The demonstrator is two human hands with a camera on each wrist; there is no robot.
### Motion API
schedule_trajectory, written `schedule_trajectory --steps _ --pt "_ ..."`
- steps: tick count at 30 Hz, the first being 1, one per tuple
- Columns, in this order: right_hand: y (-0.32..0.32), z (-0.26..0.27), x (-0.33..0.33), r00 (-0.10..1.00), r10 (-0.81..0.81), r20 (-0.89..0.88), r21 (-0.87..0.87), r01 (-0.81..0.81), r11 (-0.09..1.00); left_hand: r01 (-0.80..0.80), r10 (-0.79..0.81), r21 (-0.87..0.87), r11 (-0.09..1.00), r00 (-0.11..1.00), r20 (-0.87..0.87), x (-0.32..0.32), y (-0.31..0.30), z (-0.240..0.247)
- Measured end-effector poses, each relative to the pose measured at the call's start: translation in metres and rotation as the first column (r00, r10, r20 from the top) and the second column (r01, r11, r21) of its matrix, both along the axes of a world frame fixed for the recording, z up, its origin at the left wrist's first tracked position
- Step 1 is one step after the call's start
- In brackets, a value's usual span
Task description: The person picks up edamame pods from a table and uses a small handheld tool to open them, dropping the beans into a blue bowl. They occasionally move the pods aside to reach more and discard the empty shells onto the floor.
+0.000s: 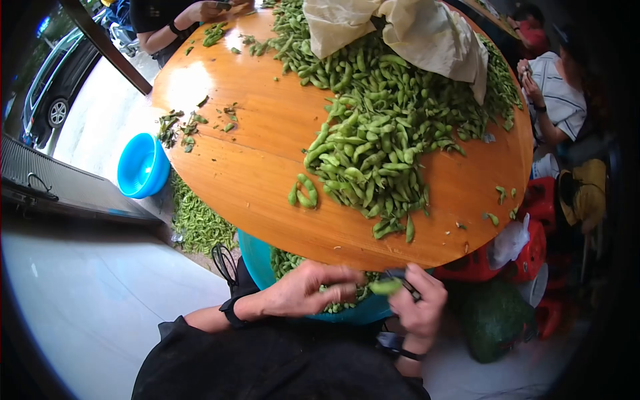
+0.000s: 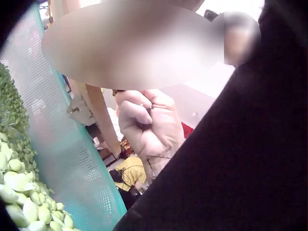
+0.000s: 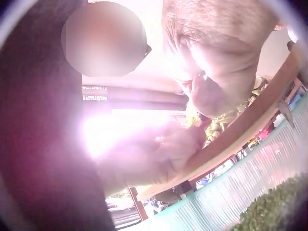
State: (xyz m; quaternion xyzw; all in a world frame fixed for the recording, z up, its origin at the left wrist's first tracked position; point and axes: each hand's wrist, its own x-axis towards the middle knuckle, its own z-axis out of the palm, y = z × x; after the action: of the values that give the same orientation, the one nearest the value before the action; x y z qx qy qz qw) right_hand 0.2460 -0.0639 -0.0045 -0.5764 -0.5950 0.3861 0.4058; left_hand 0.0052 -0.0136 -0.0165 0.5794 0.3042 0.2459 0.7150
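Nearest the camera, at six o'clock in the head view, is the person's black shirt [image 1: 280,363]. Ahead of it stands a wooden table [image 1: 233,160], carrying a large pile of green pods [image 1: 373,137] from its twelve o'clock edge toward centre. A pale cloth [image 1: 433,47] lies over the pile at one o'clock. A turquoise basket [image 1: 249,257], part-hidden under the near edge at six o'clock, contains more pods. A blue bowl [image 1: 159,179] is noted at nine o'clock, off the table. The left hand [image 1: 307,291], at six o'clock above the basket, is motion-blurred: fingers extended toward the other hand, thumb apart; whether the fingertips touch anything cannot be told. The right hand [image 1: 421,303], at five o'clock, has its fingers curled round a dark tool [image 1: 399,273], type indeterminable. A single green pod [image 1: 385,287] is at that hand's left side, beside the tool, above the basket.
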Motion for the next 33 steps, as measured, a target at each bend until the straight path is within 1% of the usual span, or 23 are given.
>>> schedule_trajectory --steps 1,2,3,4,6,8,9,11,12,14,15,16,17,19,20,23,24,26,27,28,30,31,33 --pt "-0.001 0.012 0.023 0.971 0.131 0.199 0.129 -0.159 0.979 0.113 -0.112 0.203 0.973 0.994 -0.013 -0.007 0.004 0.001" --pt "-0.008 0.028 0.049 0.915 0.289 0.282 -0.021 -0.295 0.955 0.222 -0.22 0.394 0.892 0.974 -0.051 -0.013 0.008 0.003" --pt "-0.016 0.038 0.072 0.88 0.387 0.276 -0.187 -0.346 0.919 0.188 -0.173 0.487 0.853 0.982 -0.076 -0.018 0.013 0.011" --pt "-0.024 0.043 0.083 0.89 0.325 0.319 -0.227 -0.261 0.938 0.058 -0.006 0.561 0.826 0.995 -0.096 -0.023 0.016 0.02" --pt "-0.031 0.055 0.085 0.88 0.109 0.462 -0.259 0.016 0.966 -0.07 0.352 0.749 0.659 0.909 -0.224 -0.032 0.032 0.021" --pt "-0.035 0.048 0.092 0.883 0.026 0.47 -0.266 0.114 0.957 0.015 0.613 0.916 0.401 0.738 -0.281 -0.038 0.052 0.018" --pt "-0.031 0.046 0.088 0.884 0.023 0.467 -0.261 0.113 0.959 0.058 0.671 0.932 0.357 0.678 -0.299 -0.039 0.059 0.015" --pt "-0.024 0.039 0.074 0.909 -0.007 0.416 -0.233 0.114 0.966 0.103 0.69 0.932 0.348 0.645 -0.329 -0.039 0.065 0.008" --pt "-0.017 0.038 0.068 0.911 0.063 0.407 -0.198 0.021 0.98 0.144 0.708 0.928 0.344 0.61 -0.357 -0.039 0.067 0.007" --pt "-0.006 0.034 0.049 0.933 0.084 0.351 -0.139 -0.037 0.99 0.149 0.706 0.923 0.356 0.605 -0.37 -0.037 0.067 0.01" --pt "0.0 0.033 0.042 0.942 0.122 0.314 -0.154 -0.076 0.985 0.126 0.679 0.921 0.368 0.64 -0.359 -0.037 0.068 0.011" --pt "0.006 0.025 0.028 0.965 0.09 0.247 -0.029 -0.086 0.996 0.103 0.651 0.919 0.38 0.676 -0.345 -0.037 0.068 0.012" --pt "0.012 0.02 0.018 0.975 0.088 0.204 -0.009 -0.088 0.996 0.104 0.651 0.92 0.379 0.677 -0.344 -0.033 0.068 0.013" --pt "0.023 0.015 -0.003 0.989 0.07 0.131 0.005 -0.072 0.997 -0.029 0.622 0.958 0.286 0.766 -0.162 -0.022 0.067 0.015" --pt "0.028 0.013 -0.013 0.993 0.056 0.102 -0.004 -0.056 0.998 -0.029 0.612 0.957 0.287 0.774 -0.16 -0.018 0.065 0.014" --pt "0.036 0.003 -0.042 0.992 -0.036 -0.118 -0.026 0.034 0.999 -0.196 0.403 0.778 0.596 0.912 -0.079 -0.006 0.055 0.01" --pt "0.037 0.001 -0.047 0.985 -0.059 -0.161 -0.033 0.055 0.998 -0.194 0.394 0.776 0.6 0.916 -0.076 -0.003 0.05 0.011" --pt "0.036 0.002 -0.053 0.967 -0.032 -0.253 -0.03 0.025 0.999 -0.283 0.326 0.413 0.866 0.945 -0.035 0.005 0.042 0.012" --pt "0.035 0.005 -0.056 0.934 -0.055 -0.353 -0.087 0.026 0.996 -0.329 0.327 0.285 0.901 0.943 0.054 0.01 0.039 0.011" --pt "0.035 0.007 -0.058 0.89 -0.084 -0.449 -0.143 0.021 0.989 -0.327 0.325 0.281 0.902 0.944 0.054 0.011 0.037 0.009" --pt "0.034 0.006 -0.055 0.873 -0.066 -0.484 -0.152 -0.009 0.988 -0.316 0.311 0.188 0.93 0.949 0.058 0.009 0.035 0.004" --pt "0.034 0.006 -0.053 0.853 -0.045 -0.519 -0.156 -0.044 0.987 -0.316 0.311 0.186 0.93 0.949 0.057 0.009 0.035 0.004" --pt "0.033 0.001 -0.05 0.872 -0.017 -0.489 -0.148 -0.064 0.987 -0.319 0.312 0.22 0.922 0.948 0.068 0.009 0.033 0.005"
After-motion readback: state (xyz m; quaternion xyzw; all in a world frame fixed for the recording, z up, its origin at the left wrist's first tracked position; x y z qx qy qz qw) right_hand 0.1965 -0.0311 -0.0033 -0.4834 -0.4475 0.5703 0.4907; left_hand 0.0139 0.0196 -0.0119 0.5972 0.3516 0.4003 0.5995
